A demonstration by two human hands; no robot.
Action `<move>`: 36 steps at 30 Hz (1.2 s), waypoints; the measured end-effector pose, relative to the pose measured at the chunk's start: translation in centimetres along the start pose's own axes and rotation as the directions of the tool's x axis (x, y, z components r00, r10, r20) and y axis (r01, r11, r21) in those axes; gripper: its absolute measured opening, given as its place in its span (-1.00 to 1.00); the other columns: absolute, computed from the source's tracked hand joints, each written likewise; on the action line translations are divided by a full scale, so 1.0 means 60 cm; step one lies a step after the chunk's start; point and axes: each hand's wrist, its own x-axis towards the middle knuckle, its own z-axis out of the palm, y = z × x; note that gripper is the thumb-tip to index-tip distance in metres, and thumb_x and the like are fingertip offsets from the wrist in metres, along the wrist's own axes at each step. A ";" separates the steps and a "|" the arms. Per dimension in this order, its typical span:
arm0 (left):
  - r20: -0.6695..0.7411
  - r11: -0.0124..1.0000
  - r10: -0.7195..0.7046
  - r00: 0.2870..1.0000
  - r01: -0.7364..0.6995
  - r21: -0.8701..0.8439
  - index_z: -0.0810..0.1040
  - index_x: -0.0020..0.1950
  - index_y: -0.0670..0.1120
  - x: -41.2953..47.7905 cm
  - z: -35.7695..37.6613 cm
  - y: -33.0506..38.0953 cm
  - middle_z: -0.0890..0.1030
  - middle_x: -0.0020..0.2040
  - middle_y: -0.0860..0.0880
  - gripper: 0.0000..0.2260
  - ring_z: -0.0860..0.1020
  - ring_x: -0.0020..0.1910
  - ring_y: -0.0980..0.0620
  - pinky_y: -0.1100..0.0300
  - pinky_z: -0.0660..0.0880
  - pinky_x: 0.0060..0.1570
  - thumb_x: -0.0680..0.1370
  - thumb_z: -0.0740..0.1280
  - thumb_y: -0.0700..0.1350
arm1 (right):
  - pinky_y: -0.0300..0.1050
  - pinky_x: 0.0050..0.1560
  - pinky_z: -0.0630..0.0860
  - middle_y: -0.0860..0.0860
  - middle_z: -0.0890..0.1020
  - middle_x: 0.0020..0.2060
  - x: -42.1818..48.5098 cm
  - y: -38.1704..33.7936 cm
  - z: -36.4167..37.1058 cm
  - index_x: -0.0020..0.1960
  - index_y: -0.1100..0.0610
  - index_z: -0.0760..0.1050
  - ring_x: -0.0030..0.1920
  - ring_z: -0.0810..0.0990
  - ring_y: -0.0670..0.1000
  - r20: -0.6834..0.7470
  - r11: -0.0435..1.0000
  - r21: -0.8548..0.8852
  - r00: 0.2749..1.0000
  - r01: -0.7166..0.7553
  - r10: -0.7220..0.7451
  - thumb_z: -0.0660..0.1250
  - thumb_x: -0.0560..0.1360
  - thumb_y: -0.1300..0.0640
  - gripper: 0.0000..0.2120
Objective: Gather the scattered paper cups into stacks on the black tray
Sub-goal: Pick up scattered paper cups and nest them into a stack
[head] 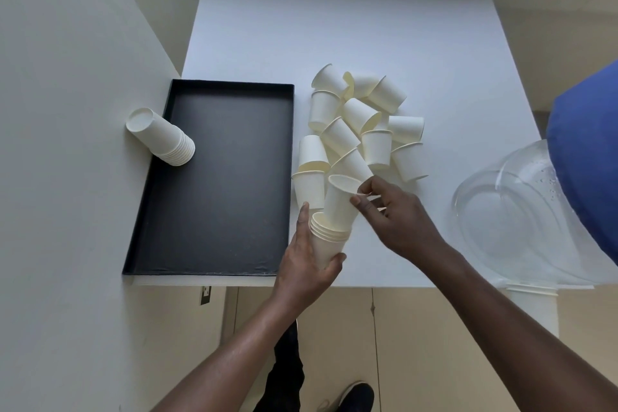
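A black tray [214, 177] lies on the left part of the white table. One stack of upside-down paper cups [160, 137] stands at its far left edge. Several loose white cups [361, 130] lie scattered in a heap to the right of the tray. My left hand [307, 267] grips a short stack of nested cups [329, 237] just right of the tray's near corner. My right hand [391, 214] pinches the rim of a single cup [339, 202], whose base sits tilted in the top of that stack.
A clear plastic bag [521, 217] lies at the table's right side, with a blue object [588, 157] above it. More cups [531, 298] poke out under the bag past the table's near edge [384, 286]. A wall runs along the left.
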 end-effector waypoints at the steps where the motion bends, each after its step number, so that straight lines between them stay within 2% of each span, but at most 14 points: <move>1: -0.008 1.000 0.000 1.000 0.000 -0.016 -0.18 0.64 0.23 0.004 0.001 0.005 0.50 0.41 0.02 -0.02 0.57 0.25 -0.05 -0.05 0.58 0.19 0.47 0.48 0.09 | -0.18 -0.08 0.55 -0.06 0.66 -0.03 -0.002 -0.002 0.008 0.01 0.02 0.52 -0.07 0.65 -0.05 0.032 1.000 -0.018 0.999 0.014 -0.013 0.34 0.60 -0.08 -0.82; 2: -0.017 1.000 -0.002 1.000 0.002 -0.030 -0.18 0.64 0.23 0.008 0.001 0.009 0.53 0.38 0.01 -0.01 0.58 0.22 -0.06 -0.05 0.58 0.17 0.47 0.48 0.08 | -0.07 -0.02 0.56 -0.05 0.65 -0.02 -0.003 -0.004 0.016 0.01 0.03 0.52 -0.02 0.63 0.00 0.068 0.998 -0.050 0.997 0.028 -0.024 0.34 0.60 -0.08 -0.82; 4: -0.042 0.999 0.003 0.999 -0.005 -0.041 -0.19 0.64 0.23 0.018 -0.001 0.016 0.56 0.34 -0.01 -0.01 0.60 0.18 -0.07 -0.06 0.59 0.13 0.47 0.48 0.08 | 0.02 0.02 0.54 -0.04 0.62 -0.02 -0.004 -0.005 0.029 0.03 0.04 0.54 0.01 0.59 0.04 0.127 0.993 -0.106 0.991 0.059 -0.045 0.33 0.61 -0.07 -0.82; 8: -0.063 0.997 0.042 0.997 -0.046 -0.067 -0.15 0.63 0.30 0.029 -0.017 0.016 0.62 0.24 -0.02 -0.02 0.64 0.06 -0.04 0.06 0.62 0.02 0.47 0.50 0.04 | -0.09 -0.02 0.49 -0.05 0.59 0.04 0.010 -0.005 0.044 0.04 0.05 0.60 -0.01 0.54 -0.02 0.178 0.994 -0.065 0.981 0.091 -0.078 0.35 0.60 -0.08 -0.79; 11: -0.075 0.996 0.060 0.995 -0.065 -0.065 -0.05 0.61 0.34 0.025 -0.035 0.009 0.63 0.21 0.03 -0.07 0.66 0.04 0.04 0.13 0.63 -0.02 0.47 0.52 0.07 | -0.14 0.05 0.52 -0.05 0.58 0.10 0.024 -0.012 0.053 0.10 0.03 0.64 0.06 0.56 -0.07 0.311 0.996 -0.033 0.948 0.082 -0.067 0.34 0.58 -0.16 -0.71; 13: -0.098 0.996 0.056 0.994 -0.063 -0.062 0.07 0.58 0.31 0.023 -0.047 0.004 0.65 0.17 0.05 -0.15 0.67 0.01 0.06 0.07 0.65 -0.03 0.46 0.52 0.09 | -0.18 -0.01 0.53 -0.06 0.61 0.10 0.036 -0.021 0.062 0.08 -0.01 0.60 0.02 0.59 -0.13 0.265 0.996 0.081 0.963 0.021 -0.042 0.33 0.57 -0.21 -0.71; 15: -0.122 0.995 0.033 0.992 -0.044 -0.091 0.16 0.52 0.29 0.021 -0.056 -0.001 0.65 0.12 0.07 -0.22 0.67 -0.05 0.05 0.01 0.66 -0.08 0.44 0.54 0.08 | -0.24 -0.12 0.49 -0.07 0.64 0.07 0.054 -0.029 0.076 0.09 -0.04 0.53 -0.04 0.62 -0.17 0.109 0.985 0.168 0.994 -0.041 0.022 0.30 0.58 -0.22 -0.73; 17: -0.141 0.996 0.002 0.990 -0.016 -0.092 0.19 0.49 0.25 0.017 -0.064 -0.008 0.63 0.13 0.06 -0.24 0.67 -0.05 0.00 -0.04 0.65 -0.07 0.43 0.54 0.07 | -0.16 -0.08 0.50 0.00 0.64 0.05 0.077 -0.031 0.095 0.20 -0.02 0.48 -0.02 0.64 -0.03 -0.005 0.996 0.073 0.998 -0.056 0.057 0.31 0.59 -0.18 -0.70; 21: -0.170 0.998 -0.041 0.985 0.031 -0.060 0.19 0.47 0.18 0.007 -0.078 -0.024 0.61 0.13 0.03 -0.26 0.65 -0.04 -0.02 -0.06 0.65 -0.07 0.43 0.56 0.05 | 0.03 0.05 0.54 0.19 0.56 0.13 0.111 -0.032 0.142 0.49 -0.04 0.27 0.11 0.61 0.23 0.096 0.948 -0.315 0.992 -0.050 0.084 0.35 0.55 -0.17 -0.42; 23: -0.177 0.998 -0.046 0.983 0.037 -0.055 0.19 0.48 0.16 0.004 -0.084 -0.030 0.61 0.12 0.02 -0.25 0.66 -0.07 -0.06 -0.09 0.65 -0.10 0.43 0.56 0.04 | 0.05 0.02 0.54 0.20 0.54 0.14 0.119 -0.031 0.162 0.51 -0.05 0.21 0.10 0.61 0.27 0.116 0.908 -0.416 0.988 -0.042 0.099 0.36 0.53 -0.22 -0.35; 26: -0.184 0.997 -0.049 0.982 0.038 -0.061 0.18 0.49 0.16 0.007 -0.093 -0.033 0.62 0.12 0.03 -0.24 0.67 -0.07 -0.07 -0.09 0.65 -0.06 0.44 0.56 0.02 | 0.04 -0.01 0.53 0.21 0.54 0.13 0.125 -0.028 0.181 0.50 -0.04 0.20 0.09 0.61 0.28 0.119 0.890 -0.455 0.989 -0.021 0.084 0.36 0.53 -0.21 -0.35; 30: -0.195 0.999 -0.017 0.981 0.008 -0.047 0.18 0.50 0.16 0.015 -0.101 -0.033 0.61 0.14 0.09 -0.23 0.64 0.00 0.03 0.03 0.62 0.01 0.44 0.56 0.02 | 0.04 -0.02 0.54 0.20 0.57 0.08 0.121 -0.019 0.177 0.45 0.01 0.25 0.06 0.61 0.27 0.079 0.936 -0.350 0.994 -0.043 0.075 0.39 0.50 -0.16 -0.38; 33: -0.187 0.999 0.008 0.982 -0.014 -0.029 0.18 0.52 0.15 0.023 -0.102 -0.033 0.60 0.16 0.10 -0.22 0.61 0.03 0.04 0.09 0.59 0.03 0.43 0.56 0.04 | -0.04 -0.08 0.54 0.13 0.63 0.07 0.114 -0.017 0.143 0.39 0.04 0.32 0.01 0.62 0.20 -0.029 0.992 -0.100 0.997 -0.079 0.077 0.46 0.46 -0.12 -0.39; 36: -0.149 1.000 0.024 0.988 -0.024 0.006 0.14 0.53 0.19 0.029 -0.100 -0.029 0.58 0.18 0.08 -0.21 0.60 0.04 0.02 0.05 0.59 0.02 0.43 0.53 0.12 | -0.22 -0.22 0.50 -0.05 0.63 0.01 0.101 -0.030 0.102 0.30 -0.09 0.31 -0.13 0.65 -0.03 -0.129 0.978 0.186 0.985 -0.091 0.116 0.48 0.43 -0.17 -0.45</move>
